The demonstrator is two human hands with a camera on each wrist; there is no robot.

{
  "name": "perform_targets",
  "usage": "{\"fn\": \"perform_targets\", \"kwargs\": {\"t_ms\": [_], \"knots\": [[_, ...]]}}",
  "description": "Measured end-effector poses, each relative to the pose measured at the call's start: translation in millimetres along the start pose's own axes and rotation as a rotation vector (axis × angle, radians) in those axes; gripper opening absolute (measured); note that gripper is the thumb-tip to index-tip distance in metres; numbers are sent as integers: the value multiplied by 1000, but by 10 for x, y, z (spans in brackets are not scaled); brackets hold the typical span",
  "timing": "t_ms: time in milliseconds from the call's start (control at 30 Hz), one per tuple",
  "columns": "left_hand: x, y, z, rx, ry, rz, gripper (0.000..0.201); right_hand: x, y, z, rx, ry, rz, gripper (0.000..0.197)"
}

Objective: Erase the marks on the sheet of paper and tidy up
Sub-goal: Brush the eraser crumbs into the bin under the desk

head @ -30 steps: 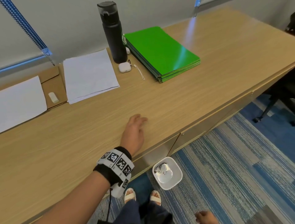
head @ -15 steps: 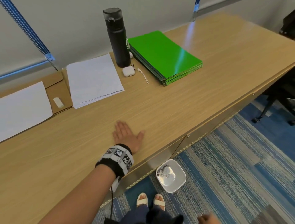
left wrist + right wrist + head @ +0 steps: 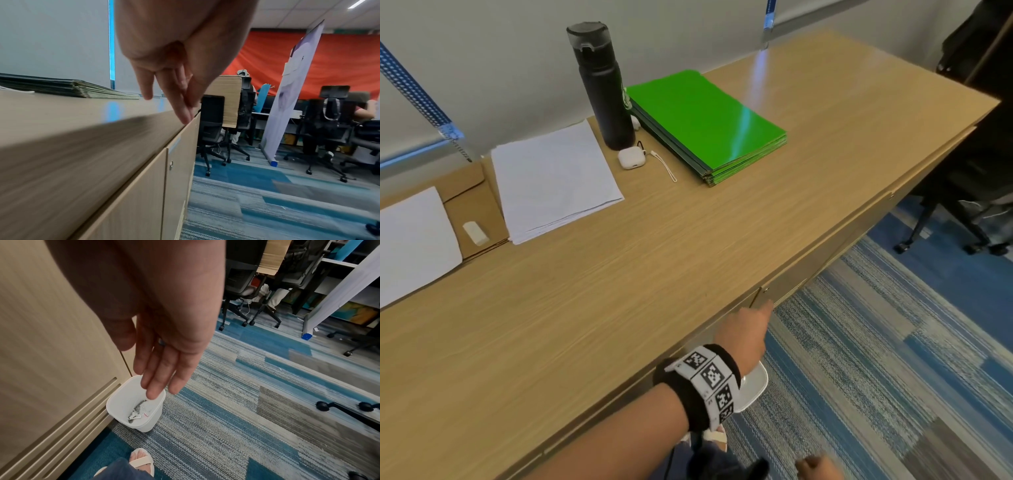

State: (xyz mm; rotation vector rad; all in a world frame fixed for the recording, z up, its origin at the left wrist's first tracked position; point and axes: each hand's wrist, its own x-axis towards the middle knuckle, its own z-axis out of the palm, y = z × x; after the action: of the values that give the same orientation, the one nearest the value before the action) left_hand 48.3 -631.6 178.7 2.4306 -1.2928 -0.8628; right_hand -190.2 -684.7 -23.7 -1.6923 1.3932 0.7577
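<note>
A single white sheet of paper (image 3: 410, 246) lies at the desk's far left, on a brown envelope (image 3: 470, 202) that also carries a small white eraser (image 3: 476, 233). I cannot make out any marks on the sheet. My left hand (image 3: 751, 325) hangs just past the desk's front edge, its fingers (image 3: 180, 104) straight, pointing down and holding nothing. Low beside my legs, my right hand (image 3: 818, 467) is empty too. Its straight fingers (image 3: 162, 378) hover over a white bin (image 3: 135, 404) on the carpet, which has scraps at its bottom.
A stack of white paper (image 3: 554, 178), a black bottle (image 3: 602, 89), a white earbud case (image 3: 631, 159) and green folders (image 3: 705, 123) stand along the back of the wooden desk (image 3: 619, 274). Office chairs (image 3: 976, 192) stand at the right. In the head view my left wrist hides most of the bin (image 3: 755, 387).
My left hand has swept right across the desk top and off its front edge, above the bin. The right hand stays low by my legs.
</note>
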Motion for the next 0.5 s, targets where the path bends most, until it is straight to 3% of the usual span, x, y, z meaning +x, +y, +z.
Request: {"fn": "perform_targets", "kwargs": {"t_ms": [67, 200, 300, 367, 433, 500], "knots": [[5, -20, -79, 0, 137, -4, 22, 5, 39, -3, 4, -5, 11, 28], [57, -110, -201, -69, 276, -36, 23, 46, 152, -14, -3, -47, 7, 23], [63, -370, -338, -113, 370, -184, 60, 51, 180, -31, -4, -47, 10, 21], [60, -610, -478, -55, 325, -404, 66, 48, 181, -39, -1, -41, 15, 20], [82, -859, -598, -30, 187, -597, 73, 55, 164, -44, -3, -50, 20, 22], [127, -1017, -635, -10, 54, -676, 77, 82, 178, -51, -2, -72, 18, 30]]}}
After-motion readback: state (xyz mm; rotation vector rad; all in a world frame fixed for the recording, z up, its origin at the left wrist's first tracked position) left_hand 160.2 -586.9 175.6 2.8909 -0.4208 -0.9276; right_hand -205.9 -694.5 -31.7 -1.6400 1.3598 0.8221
